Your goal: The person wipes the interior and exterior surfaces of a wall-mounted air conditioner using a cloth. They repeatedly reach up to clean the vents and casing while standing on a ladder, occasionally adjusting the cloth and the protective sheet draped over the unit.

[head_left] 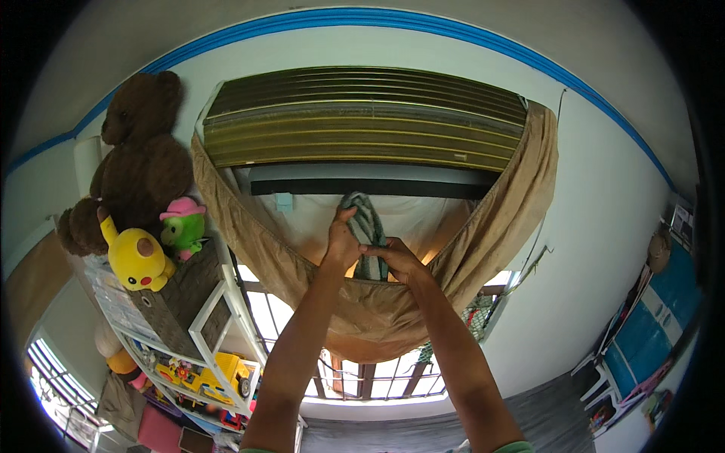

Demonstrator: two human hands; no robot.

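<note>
Both hands are raised in front of a wall-mounted air conditioner [362,124] with its yellowish fins bare. Between them hangs a green and white striped cloth [368,226]. My left hand [343,240] grips it near its upper part, while my right hand [400,259] pinches its edge lower down. A brown cleaning bag [377,325] is slung around the unit and sags below it, its light inner side facing up. Across the unit's lower part runs a dark strip [370,187]; a small pale blue tag [284,201] sits beneath its left end.
On the left, a brown teddy bear [143,170], a yellow plush toy [139,258] and a green plush with a pink hat [183,228] sit atop a white shelf [208,321] holding toy trucks. A barred window [370,381] lies below the bag. Blue panels [642,340] stand far right.
</note>
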